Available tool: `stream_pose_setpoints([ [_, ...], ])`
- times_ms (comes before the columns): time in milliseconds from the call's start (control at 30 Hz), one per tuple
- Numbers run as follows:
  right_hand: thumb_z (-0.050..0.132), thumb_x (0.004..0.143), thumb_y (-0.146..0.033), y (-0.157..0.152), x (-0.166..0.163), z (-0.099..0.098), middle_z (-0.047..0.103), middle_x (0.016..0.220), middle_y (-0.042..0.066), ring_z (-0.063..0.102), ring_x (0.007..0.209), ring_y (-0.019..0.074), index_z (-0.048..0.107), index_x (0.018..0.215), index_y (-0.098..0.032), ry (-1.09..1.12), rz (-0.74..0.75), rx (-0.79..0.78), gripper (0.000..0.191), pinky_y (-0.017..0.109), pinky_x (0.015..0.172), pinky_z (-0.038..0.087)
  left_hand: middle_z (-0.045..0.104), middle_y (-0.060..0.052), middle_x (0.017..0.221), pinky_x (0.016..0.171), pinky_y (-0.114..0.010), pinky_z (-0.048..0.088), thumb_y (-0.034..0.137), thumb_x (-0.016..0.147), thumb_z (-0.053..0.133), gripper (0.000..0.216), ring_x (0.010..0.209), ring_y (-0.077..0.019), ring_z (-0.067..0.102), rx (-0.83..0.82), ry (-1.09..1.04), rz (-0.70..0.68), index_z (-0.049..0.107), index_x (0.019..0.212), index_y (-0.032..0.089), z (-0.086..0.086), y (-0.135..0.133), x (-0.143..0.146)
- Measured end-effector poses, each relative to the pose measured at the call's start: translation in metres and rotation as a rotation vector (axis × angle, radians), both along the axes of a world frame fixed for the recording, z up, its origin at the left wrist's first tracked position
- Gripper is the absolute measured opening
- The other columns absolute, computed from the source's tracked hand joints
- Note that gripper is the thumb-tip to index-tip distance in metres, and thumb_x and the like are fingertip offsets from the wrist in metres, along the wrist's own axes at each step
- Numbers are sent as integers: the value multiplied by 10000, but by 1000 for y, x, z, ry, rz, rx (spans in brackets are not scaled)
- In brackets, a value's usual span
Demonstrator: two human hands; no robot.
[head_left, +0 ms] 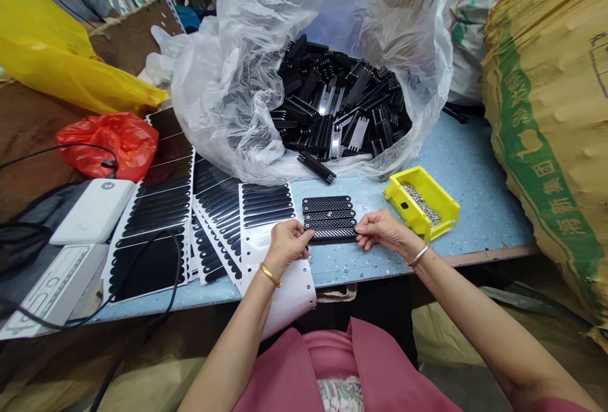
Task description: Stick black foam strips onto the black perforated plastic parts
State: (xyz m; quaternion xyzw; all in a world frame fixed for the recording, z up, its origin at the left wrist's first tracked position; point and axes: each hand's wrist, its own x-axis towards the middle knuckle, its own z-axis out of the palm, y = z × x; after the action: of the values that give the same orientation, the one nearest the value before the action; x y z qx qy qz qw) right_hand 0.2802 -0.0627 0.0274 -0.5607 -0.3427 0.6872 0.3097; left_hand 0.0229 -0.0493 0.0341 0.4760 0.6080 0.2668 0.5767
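Note:
On the blue speckled table lies a row of several black patterned plastic strips [329, 208], set side by side. My left hand [289, 242] pinches the left end of the nearest strip [331, 233], and my right hand [380, 230] pinches its right end. Small pale dots show at the strip ends. Left of them, a white sheet with black stickers [266, 204] extends under my left hand and curls over the table edge. Just beyond my right hand stands a yellow bin [431, 233] holding many small silver metal parts [420, 202].
A large clear plastic bag [228, 95] full of black plastic pieces [342, 102] stands behind the strips; one piece [316, 167] lies at its mouth. More sticker sheets [156, 209], a white power bank [92, 211], a box [54, 288] and cables are leftward. A yellow sack [546, 114] stands right.

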Motion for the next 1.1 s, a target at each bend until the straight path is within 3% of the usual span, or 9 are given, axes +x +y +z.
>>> stream_pose_setpoints([
  [400,938,489,-370,1,-8,7,685,525,51,681,459,188,641,613,-125,-126,7,66,405,227,385,543,534,38,365,300,-151,360,287,724,748,294,336,-154,599,-7,-11,-4,491,626,183,1,1,-1],
  [733,894,603,-439,-11,-5,-4,723,604,73,710,522,187,661,711,-133,-72,-41,94,399,266,480,595,535,43,371,301,-148,361,285,721,754,299,348,-157,611,-14,-25,7,492,621,181,2,0,-1],
  [1100,904,592,-426,-11,-6,-7,725,604,78,717,531,196,668,720,-124,-87,-70,91,404,245,446,577,538,40,370,300,-149,370,228,753,708,246,343,-155,607,-17,-14,9,502,630,176,2,1,0],
])
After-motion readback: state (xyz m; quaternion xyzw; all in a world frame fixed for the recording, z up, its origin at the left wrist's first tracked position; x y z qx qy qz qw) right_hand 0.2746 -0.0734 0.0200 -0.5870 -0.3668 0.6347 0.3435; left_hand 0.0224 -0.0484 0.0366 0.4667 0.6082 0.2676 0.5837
